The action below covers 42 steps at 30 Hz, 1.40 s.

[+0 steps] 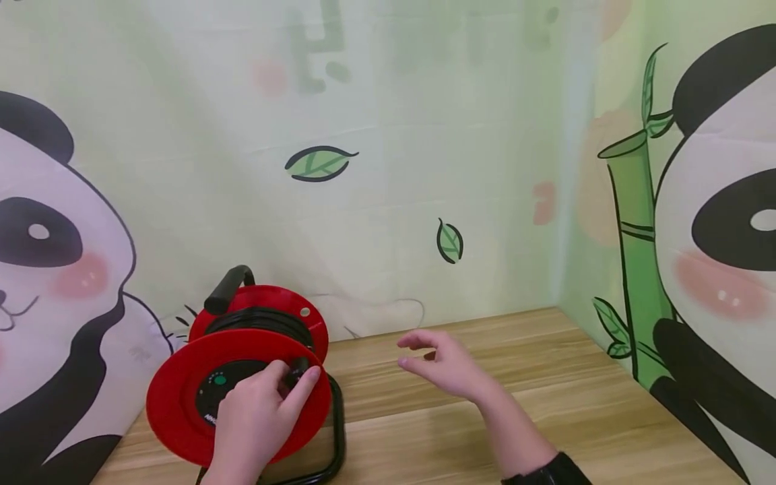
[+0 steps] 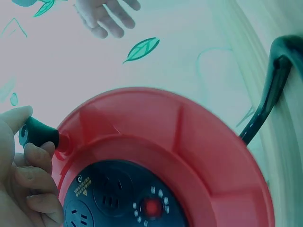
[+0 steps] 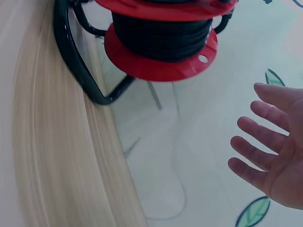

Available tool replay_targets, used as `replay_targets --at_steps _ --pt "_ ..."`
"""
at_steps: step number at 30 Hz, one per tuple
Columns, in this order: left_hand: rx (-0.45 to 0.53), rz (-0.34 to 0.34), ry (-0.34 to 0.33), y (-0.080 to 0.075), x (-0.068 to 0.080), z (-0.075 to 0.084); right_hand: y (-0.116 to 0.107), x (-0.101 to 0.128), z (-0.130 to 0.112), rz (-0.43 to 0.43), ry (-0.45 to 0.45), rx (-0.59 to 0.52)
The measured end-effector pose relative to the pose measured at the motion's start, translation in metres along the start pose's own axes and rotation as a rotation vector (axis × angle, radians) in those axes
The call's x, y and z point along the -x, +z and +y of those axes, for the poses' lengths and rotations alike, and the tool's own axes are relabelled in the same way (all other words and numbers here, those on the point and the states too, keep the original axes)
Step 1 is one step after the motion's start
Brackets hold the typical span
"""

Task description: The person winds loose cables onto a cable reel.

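Note:
A red cable reel (image 1: 172, 404) stands on the left of the table, wound with black cable (image 3: 161, 40) between its two discs. My left hand (image 1: 251, 414) grips the small black crank knob (image 2: 41, 133) near the rim of the front disc, thumb on one side and fingers on the other. On that disc sits a dark socket panel (image 2: 113, 184), partly covered by the left hand in the head view. To the right of the reel, my right hand (image 1: 445, 367) hovers over the table with fingers apart and nothing in them.
The reel's black tubular stand (image 1: 338, 431) reaches out to the right over the wooden table (image 1: 436, 431). A black carrying handle (image 1: 227, 289) rises at the back of the reel. Behind and beside the table hangs a backdrop (image 1: 388, 222) printed with pandas, bamboo and leaves.

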State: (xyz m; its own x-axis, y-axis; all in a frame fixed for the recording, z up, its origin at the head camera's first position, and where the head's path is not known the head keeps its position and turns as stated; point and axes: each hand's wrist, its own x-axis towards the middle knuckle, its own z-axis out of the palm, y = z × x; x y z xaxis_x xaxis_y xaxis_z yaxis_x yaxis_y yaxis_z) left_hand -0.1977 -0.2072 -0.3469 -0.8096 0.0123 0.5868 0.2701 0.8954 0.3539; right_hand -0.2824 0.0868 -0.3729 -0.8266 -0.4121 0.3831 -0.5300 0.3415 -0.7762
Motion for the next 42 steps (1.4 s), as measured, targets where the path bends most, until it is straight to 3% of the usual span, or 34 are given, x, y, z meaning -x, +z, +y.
replay_targets --at_steps 6,15,20,32,42 --pt "-0.020 -0.091 -0.011 0.008 0.002 0.003 -0.023 0.013 0.006 -0.007 -0.059 0.115" --pt "-0.033 -0.161 -0.012 0.015 0.004 0.009 -0.055 0.031 0.019 0.010 -0.016 0.220" --pt "-0.057 -0.226 -0.024 0.020 0.005 0.009 -0.067 0.039 0.029 0.027 -0.006 0.346" --pt "-0.083 -0.405 -0.154 0.032 0.011 0.003 -0.091 0.056 0.054 0.025 0.111 0.500" --pt "-0.094 -0.542 -0.184 0.034 0.016 -0.015 -0.108 0.065 0.067 0.012 0.205 0.571"
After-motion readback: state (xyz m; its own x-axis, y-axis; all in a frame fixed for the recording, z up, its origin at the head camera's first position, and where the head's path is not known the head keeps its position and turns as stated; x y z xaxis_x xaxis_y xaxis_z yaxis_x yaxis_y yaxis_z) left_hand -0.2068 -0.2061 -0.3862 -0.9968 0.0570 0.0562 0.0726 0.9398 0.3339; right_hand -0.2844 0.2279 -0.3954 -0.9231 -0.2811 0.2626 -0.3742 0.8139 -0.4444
